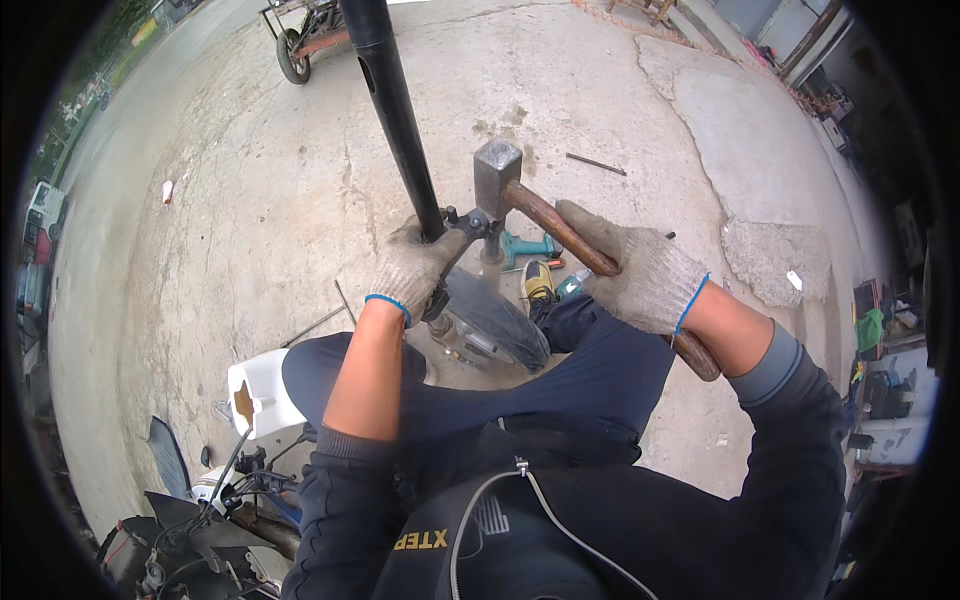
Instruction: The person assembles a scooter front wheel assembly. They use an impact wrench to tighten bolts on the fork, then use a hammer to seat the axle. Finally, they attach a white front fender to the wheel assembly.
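Observation:
My right hand (645, 270), in a grey knit glove with a blue cuff, is closed round the wooden handle of a sledgehammer (497, 180). The hammer's square steel head is at or just above a black metal fork clamp (474, 226); whether they touch I cannot tell. My left hand (415, 262), gloved alike, grips this clamp at the foot of a long black tube (398, 120), which slants up and away. Below the clamp are a metal fork leg (489, 258) and a dark wheel (495, 318) between my legs. The fingertips of my left hand are partly hidden.
A teal power tool (528, 246) lies on the concrete beyond the wheel, near my shoe (539, 283). Farther off is a thin metal rod (596, 164). At the lower left stand motorcycle parts (190, 545) and a white panel (268, 392). A wheeled cart (300, 50) is at the far side.

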Demonstrator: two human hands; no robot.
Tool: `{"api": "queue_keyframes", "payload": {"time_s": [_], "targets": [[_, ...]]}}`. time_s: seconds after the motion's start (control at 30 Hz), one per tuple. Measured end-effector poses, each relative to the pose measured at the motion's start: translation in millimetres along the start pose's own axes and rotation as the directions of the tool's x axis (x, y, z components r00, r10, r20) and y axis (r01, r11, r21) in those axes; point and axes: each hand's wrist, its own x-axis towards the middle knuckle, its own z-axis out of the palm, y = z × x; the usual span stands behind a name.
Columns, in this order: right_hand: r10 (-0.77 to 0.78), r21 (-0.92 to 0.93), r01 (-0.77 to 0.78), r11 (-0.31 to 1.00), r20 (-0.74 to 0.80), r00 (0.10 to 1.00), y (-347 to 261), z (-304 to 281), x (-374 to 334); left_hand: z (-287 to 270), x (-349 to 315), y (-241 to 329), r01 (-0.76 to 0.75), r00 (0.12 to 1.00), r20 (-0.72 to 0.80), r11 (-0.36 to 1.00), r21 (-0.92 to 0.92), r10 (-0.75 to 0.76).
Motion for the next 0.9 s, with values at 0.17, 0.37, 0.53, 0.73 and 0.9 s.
{"api": "queue_keyframes", "payload": {"time_s": [0.17, 0.37, 0.53, 0.73, 0.9], "targets": [[-0.156, -0.083, 0.132, 0.988, -0.459, 0.875, -16.0, -45.1, -18.5, 1.8, 1.2, -7.5, 0.027, 1.000, 0.003, 0.995, -0.094, -0.027], [-0.125, 0.068, 0.307, 0.949, -0.814, 0.567, -35.4, -76.1, -24.9, -2.9, 8.5, -10.8, 0.018, 0.999, -0.026, 0.998, -0.056, -0.020], [0.091, -0.103, -0.087, 0.991, 0.030, 0.995, -4.0, 6.4, 4.2, -2.7, 2.4, -6.7, 0.042, 0.999, 0.001, 0.998, -0.036, -0.042], [0.118, 0.087, -0.123, 0.989, 0.063, 0.991, 16.1, 33.9, 1.4, 9.7, 9.0, -11.1, -0.007, 0.998, -0.060, 1.000, 0.001, 0.007], [0.057, 0.101, -0.053, 0.993, -0.044, 0.997, 18.2, 41.5, -0.9, 6.7, 17.0, -19.8, -0.115, 0.986, -0.111, 0.989, 0.090, 0.125]]}}
